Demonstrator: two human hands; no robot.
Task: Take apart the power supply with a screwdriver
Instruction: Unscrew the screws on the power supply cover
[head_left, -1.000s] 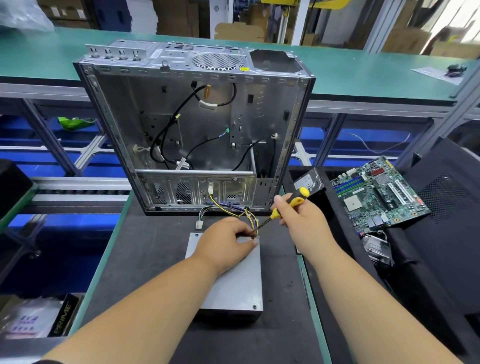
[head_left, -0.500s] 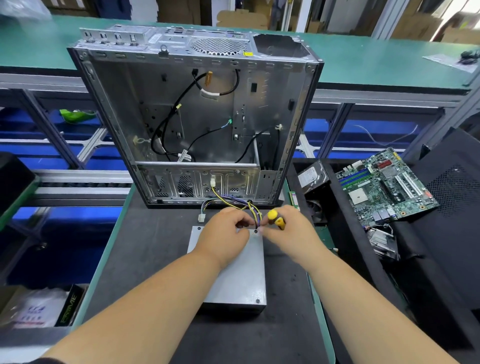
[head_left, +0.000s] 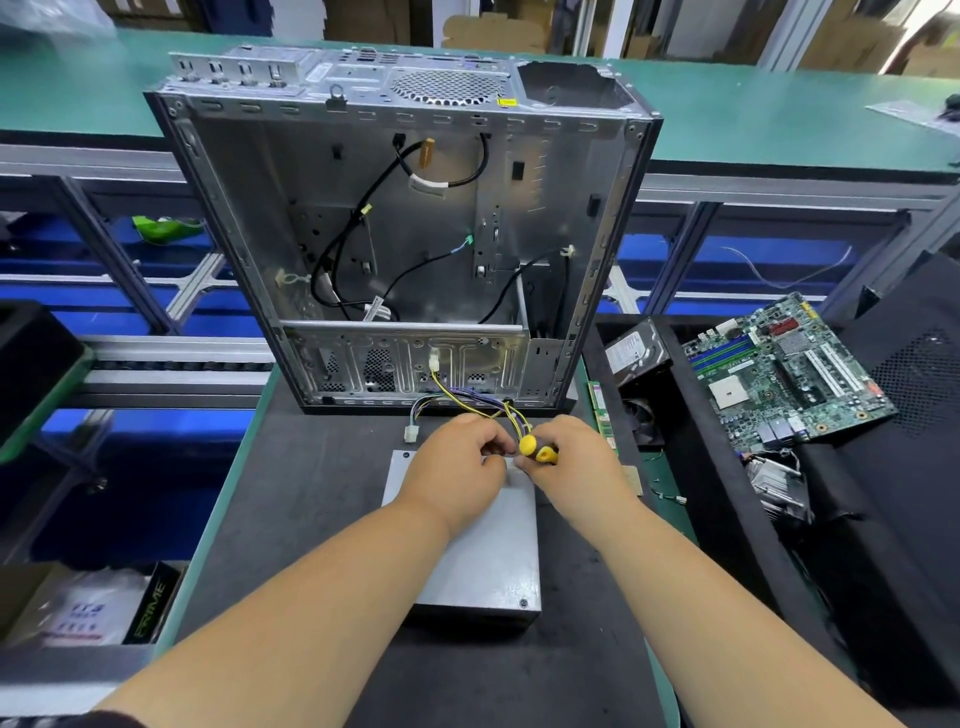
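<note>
PSU (head_left: 483, 561) lies flat on the dark mat (head_left: 311, 519) in front of me, a grey metal box just before the open case (head_left: 405, 234), which stands upright behind it. Its wire bundle (head_left: 467, 402) runs from the far edge up into the case. My left hand (head_left: 457, 473) rests on the PSU's far end, fingers curled down at that edge; I cannot tell whether they grip anything. My right hand (head_left: 576, 467) is wrapped round the screwdriver (head_left: 537, 449), yellow-and-black handle end up toward me, tip hidden between the hands at the PSU's far right corner. One screw (head_left: 523, 603) shows in the near right corner. Off to the right, a motherboard (head_left: 784, 369) and a drive (head_left: 636, 345) lie in a black tray (head_left: 727, 519).
</note>
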